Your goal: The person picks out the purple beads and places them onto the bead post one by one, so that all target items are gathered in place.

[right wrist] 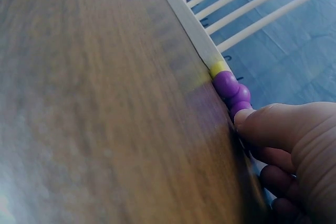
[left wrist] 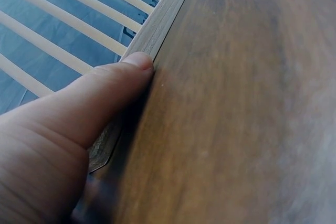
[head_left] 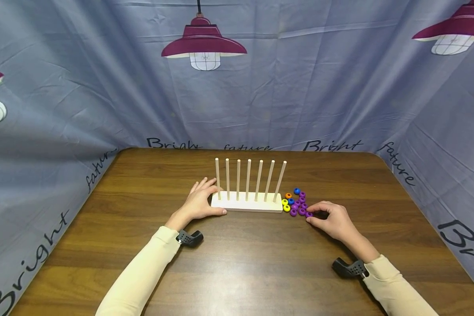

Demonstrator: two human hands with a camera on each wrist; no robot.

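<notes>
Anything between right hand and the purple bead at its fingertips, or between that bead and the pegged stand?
Nothing visible blocks the right hand: it pinches the purple bead. Between that bead and the wooden stand lie other beads, with yellow beads nearest the stand.

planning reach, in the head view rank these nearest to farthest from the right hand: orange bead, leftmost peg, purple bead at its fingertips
1. Purple bead, pinched by the right hand
2. Orange bead, right of the rack
3. Leftmost peg, by the left hand
</notes>
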